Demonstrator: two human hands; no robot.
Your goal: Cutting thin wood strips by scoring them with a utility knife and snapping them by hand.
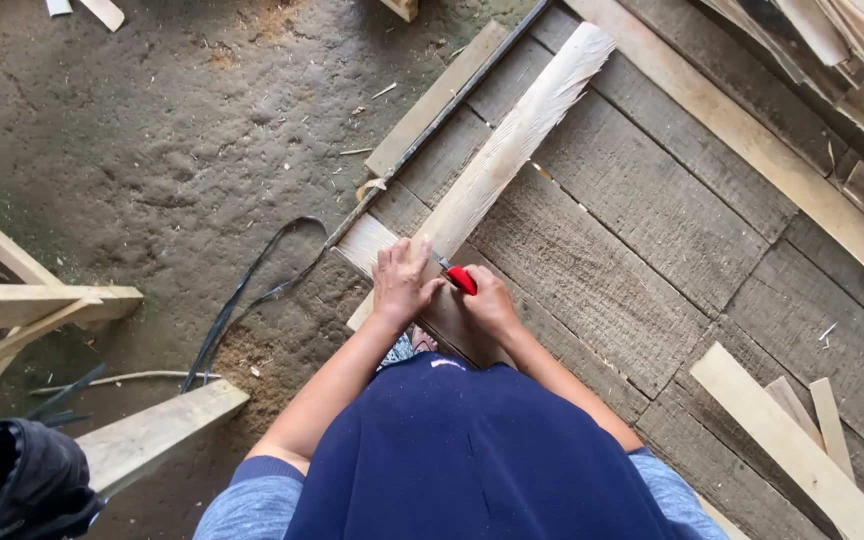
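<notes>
Head view shows the left hand (pixel 402 282) with fingers (pixel 414 252) spread flat, pressing down on a pale rough plank (pixel 512 145). Just beside it, the right hand (pixel 490 300) has its fingers curled shut around a red-handled tool (pixel 461 279), tip touching the plank's near end. That plank lies diagonally across a grey wooden platform (pixel 642 220). Marking or scoring looks in hand; any stroke needs the plank pinned steady. Black strap (pixel 242 300) trails over the dirt floor (pixel 152 130).

The left hand (pixel 404 282) is pressing flat on a pale plank (pixel 512 145), while the right hand (pixel 489 300) is gripping a red tool (pixel 461 279) beside that plank.
</notes>
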